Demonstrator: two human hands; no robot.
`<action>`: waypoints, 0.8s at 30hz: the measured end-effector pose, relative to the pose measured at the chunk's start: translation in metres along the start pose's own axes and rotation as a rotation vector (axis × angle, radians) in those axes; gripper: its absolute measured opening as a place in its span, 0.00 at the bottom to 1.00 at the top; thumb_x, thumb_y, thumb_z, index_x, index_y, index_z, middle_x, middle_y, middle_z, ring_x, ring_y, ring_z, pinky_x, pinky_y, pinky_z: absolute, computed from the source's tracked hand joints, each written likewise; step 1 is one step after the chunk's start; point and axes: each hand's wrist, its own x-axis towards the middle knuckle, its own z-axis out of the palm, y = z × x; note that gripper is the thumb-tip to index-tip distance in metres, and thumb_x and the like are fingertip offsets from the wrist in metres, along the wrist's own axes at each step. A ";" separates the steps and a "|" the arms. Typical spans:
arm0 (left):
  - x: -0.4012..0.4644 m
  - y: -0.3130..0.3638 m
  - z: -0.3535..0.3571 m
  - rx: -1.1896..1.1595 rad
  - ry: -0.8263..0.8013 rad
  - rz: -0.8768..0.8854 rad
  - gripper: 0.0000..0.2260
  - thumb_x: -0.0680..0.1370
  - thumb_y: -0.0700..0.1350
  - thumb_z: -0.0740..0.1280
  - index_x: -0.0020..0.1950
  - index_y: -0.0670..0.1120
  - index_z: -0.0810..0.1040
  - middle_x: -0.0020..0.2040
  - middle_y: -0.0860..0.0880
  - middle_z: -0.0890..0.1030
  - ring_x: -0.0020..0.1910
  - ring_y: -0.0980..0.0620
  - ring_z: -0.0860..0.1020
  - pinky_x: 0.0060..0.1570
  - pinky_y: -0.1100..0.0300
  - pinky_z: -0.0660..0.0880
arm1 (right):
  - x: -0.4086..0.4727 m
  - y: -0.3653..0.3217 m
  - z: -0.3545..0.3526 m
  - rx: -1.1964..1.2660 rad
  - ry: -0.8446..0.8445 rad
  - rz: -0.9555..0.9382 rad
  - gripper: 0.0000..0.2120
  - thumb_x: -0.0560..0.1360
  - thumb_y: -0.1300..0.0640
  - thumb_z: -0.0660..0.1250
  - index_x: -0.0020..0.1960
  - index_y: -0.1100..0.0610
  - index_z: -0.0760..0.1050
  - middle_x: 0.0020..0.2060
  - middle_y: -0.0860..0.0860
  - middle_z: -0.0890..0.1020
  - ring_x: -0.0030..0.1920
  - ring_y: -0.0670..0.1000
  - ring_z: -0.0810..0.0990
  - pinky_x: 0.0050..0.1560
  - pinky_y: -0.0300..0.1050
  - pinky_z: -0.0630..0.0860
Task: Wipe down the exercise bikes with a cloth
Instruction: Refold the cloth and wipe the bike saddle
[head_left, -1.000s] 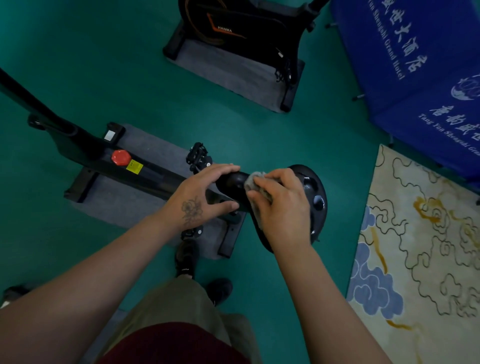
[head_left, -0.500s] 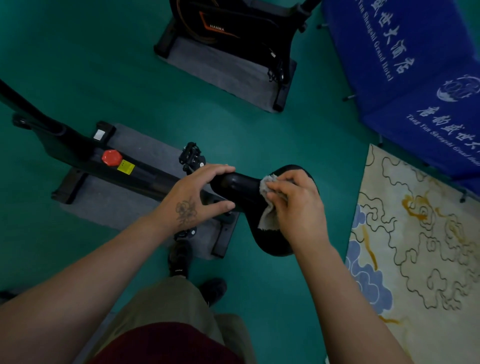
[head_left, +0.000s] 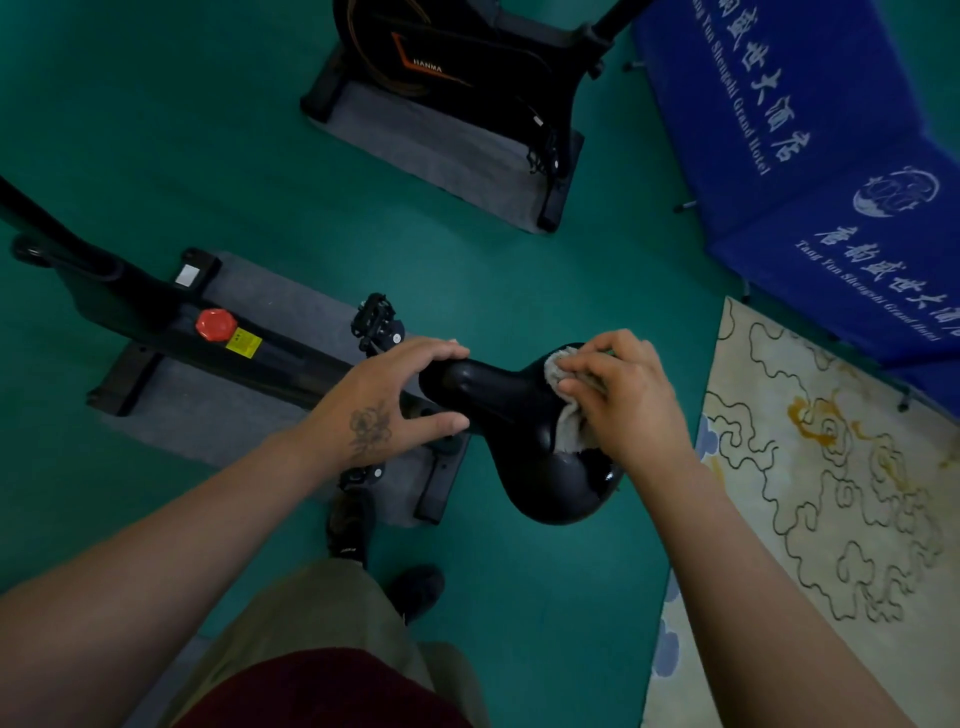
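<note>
Left hand (head_left: 384, 405) grips saddle (head_left: 519, 441), right hand (head_left: 623, 395) clutches cloth (head_left: 569, 426) — second bike (head_left: 467, 62) beyond.

The saddle (head_left: 511, 415) stood at the middle of the view, its narrow nose pointing left. The left hand (head_left: 387, 402) spanned that nose; the right hand (head_left: 631, 400) lay over the saddle's wide right end, with the cloth (head_left: 569, 410) between palm and saddle. Left of the saddle ran the bike frame (head_left: 171, 332), resting on a mat (head_left: 223, 421). Beyond it — farther from the person — a second bike (head_left: 457, 67) stood on its own mat (head_left: 431, 150). A banner (head_left: 810, 156) lay at the upper right, and a rug (head_left: 831, 493) — just below it — at the right edge.
</note>
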 end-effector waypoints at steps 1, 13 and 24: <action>0.001 0.001 0.000 0.005 -0.005 0.000 0.31 0.77 0.61 0.75 0.77 0.57 0.73 0.76 0.61 0.74 0.76 0.62 0.70 0.75 0.56 0.70 | 0.002 0.001 -0.001 -0.022 -0.012 -0.008 0.09 0.76 0.54 0.77 0.56 0.52 0.87 0.54 0.47 0.79 0.56 0.54 0.73 0.54 0.46 0.72; 0.020 0.019 0.015 0.126 -0.091 0.047 0.40 0.77 0.67 0.73 0.83 0.51 0.65 0.78 0.55 0.70 0.77 0.58 0.67 0.75 0.59 0.66 | 0.016 0.012 0.006 0.008 0.009 -0.193 0.06 0.80 0.54 0.72 0.55 0.51 0.87 0.54 0.47 0.83 0.50 0.53 0.73 0.56 0.43 0.69; 0.027 0.018 0.017 0.108 -0.108 0.077 0.39 0.75 0.68 0.73 0.81 0.54 0.67 0.72 0.60 0.75 0.70 0.61 0.71 0.67 0.60 0.70 | 0.018 0.006 0.019 0.034 0.058 -0.120 0.05 0.78 0.49 0.74 0.49 0.50 0.87 0.50 0.44 0.82 0.53 0.54 0.74 0.59 0.47 0.71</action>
